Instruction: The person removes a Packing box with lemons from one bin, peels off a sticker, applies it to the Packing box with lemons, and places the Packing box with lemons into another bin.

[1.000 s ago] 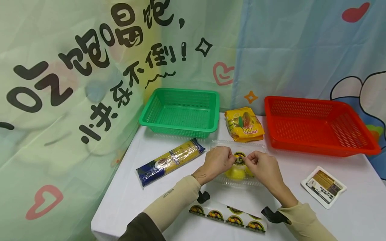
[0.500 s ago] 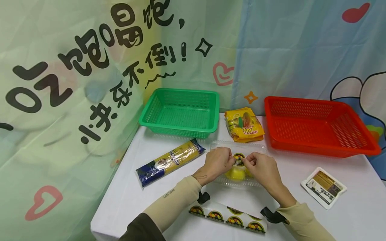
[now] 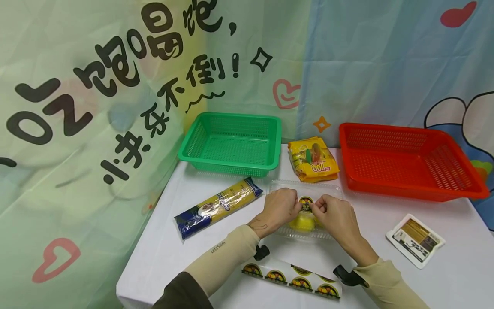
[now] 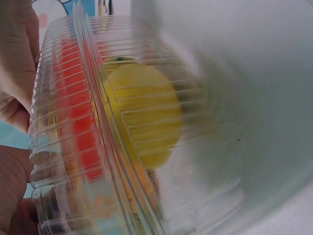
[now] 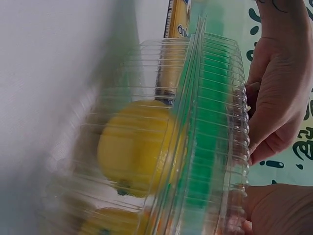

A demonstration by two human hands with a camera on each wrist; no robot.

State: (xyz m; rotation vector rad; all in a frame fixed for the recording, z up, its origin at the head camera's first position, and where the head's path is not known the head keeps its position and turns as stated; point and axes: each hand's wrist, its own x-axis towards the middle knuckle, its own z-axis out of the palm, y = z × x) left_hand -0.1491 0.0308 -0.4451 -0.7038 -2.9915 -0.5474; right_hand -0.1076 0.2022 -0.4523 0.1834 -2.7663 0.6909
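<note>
A round black sticker (image 3: 306,204) with a colourful print lies over the lid of a clear plastic clamshell box (image 3: 308,234). My left hand (image 3: 281,209) pinches the sticker's left edge, and my right hand (image 3: 336,214) pinches its right edge, both with curled fingers close over the lid. Inside the box are yellow lemons (image 3: 302,223); one lemon (image 4: 146,115) shows through the ribbed wall in the left wrist view. More than one lemon (image 5: 139,147) appears in the right wrist view. Fingertips are partly hidden behind the knuckles.
In front lies a strip of stickers (image 3: 291,279). Left of the box is a blue-and-yellow pasta packet (image 3: 218,208); right, a flat white packet (image 3: 415,240). Behind stand a green basket (image 3: 227,165), yellow snack bag (image 3: 313,159) and red basket (image 3: 413,191).
Both hands stay at the sticker with only tiny shifts. The sticker sits almost exactly where it was, and the box has not moved.
</note>
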